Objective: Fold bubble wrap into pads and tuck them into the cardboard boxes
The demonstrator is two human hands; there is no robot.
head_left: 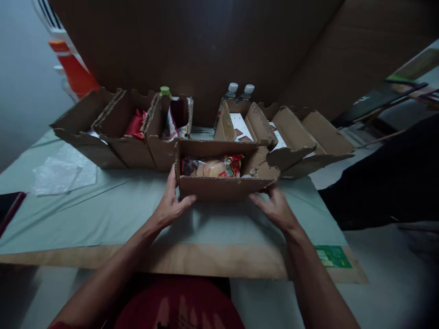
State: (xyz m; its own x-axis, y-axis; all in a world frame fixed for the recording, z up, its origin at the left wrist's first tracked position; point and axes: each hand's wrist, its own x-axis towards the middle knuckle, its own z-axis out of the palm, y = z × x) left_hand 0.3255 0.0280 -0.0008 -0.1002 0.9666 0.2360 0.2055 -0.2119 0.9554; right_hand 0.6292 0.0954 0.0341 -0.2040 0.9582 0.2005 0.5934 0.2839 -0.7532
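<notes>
A narrow open-topped cardboard box point(216, 189) is held between my two hands, turned sideways in front of a row of similar boxes. Inside it lies a clear packet of round, pale baked pieces point(214, 167) with red printed ends. My left hand point(171, 201) grips the box's left end, thumb along the front. At the lower right corner, my right hand point(274, 208) grips the box, its fingertips partly hidden beneath it. Whether the box touches the cloth under it, I cannot tell.
Behind stand several cardboard boxes point(126, 153) with packets inside. Two clear bottles with white caps point(233, 87) and a green-capped bottle point(165, 91) rise behind them. Crumpled clear plastic point(65, 170) lies left on the pale green cloth point(113, 214). A dark-clothed person point(387, 178) is at right.
</notes>
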